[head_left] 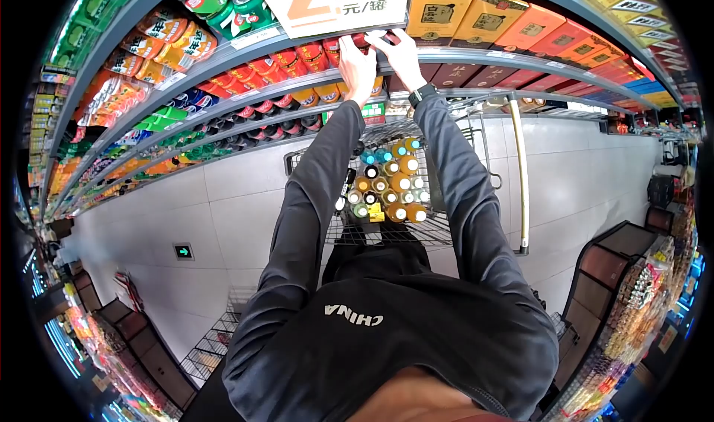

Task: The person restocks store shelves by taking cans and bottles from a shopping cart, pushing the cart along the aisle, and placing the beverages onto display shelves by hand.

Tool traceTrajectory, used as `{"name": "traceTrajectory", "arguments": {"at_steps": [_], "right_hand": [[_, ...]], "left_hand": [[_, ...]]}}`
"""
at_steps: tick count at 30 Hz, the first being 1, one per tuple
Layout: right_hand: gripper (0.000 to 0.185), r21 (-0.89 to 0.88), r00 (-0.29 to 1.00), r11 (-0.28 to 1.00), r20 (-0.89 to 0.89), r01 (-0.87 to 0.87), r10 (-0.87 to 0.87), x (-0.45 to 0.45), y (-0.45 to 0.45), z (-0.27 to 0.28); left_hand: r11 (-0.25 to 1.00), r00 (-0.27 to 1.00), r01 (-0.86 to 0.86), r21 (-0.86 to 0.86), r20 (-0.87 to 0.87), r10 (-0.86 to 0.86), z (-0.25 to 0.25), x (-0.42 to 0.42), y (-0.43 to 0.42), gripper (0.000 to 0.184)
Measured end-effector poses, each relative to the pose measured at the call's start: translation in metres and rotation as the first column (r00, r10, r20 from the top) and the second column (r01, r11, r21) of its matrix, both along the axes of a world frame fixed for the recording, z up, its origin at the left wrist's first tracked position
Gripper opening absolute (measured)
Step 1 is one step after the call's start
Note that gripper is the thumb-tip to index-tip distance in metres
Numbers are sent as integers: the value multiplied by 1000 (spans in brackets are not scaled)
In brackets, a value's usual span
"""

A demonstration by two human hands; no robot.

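Observation:
Both my arms reach forward to a shelf of drinks below a large price sign. My left hand is raised at the shelf edge, its fingertips at a small red drink container. From the other side, my right hand bends its thumb and fingers toward the same container, near a pale round top. Fingers and sign cover most of it, so whether it is a can or a bottle is unclear. Red-labelled orange drink bottles stand left of my left hand. Yellow gift boxes stand right of my right hand.
A wire shopping cart stands against my body, holding several capped drink bottles. Its handle is to the right. Lower shelves hold dark cola bottles. Behind me are snack displays. A green arrow sign marks the tiled floor.

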State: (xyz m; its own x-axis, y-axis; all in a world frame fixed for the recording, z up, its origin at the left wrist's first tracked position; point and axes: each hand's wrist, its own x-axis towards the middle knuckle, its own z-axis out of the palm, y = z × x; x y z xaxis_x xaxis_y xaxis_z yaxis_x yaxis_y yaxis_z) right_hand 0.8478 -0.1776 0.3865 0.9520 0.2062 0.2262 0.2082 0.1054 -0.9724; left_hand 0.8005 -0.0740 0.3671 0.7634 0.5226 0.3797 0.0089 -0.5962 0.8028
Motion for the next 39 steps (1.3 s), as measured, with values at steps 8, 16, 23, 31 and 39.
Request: {"name": "traceTrajectory", "arguments": {"at_steps": [8, 16, 23, 31, 39], "right_hand": [[44, -135, 1000, 991, -30, -4, 0, 2, 6, 9], [53, -237, 988, 970, 152, 46, -10, 36, 11, -27], [56, -348, 989, 937, 148, 40, 13, 39, 13, -24], [57, -321, 986, 944, 168, 71, -17, 46, 26, -39], [58, -262, 988, 964, 154, 43, -2, 30, 24, -26]], "left_hand": [[998, 1000, -28, 52, 13, 27, 3, -6, -3, 55], [991, 997, -81, 111, 19, 80, -3, -2, -2, 52], [960, 982, -171, 220, 117, 148, -15, 3, 0, 51], [984, 990, -112, 137, 103, 98, -3, -4, 4, 50], [995, 987, -79, 64, 144, 70, -1, -10, 4, 48]]}}
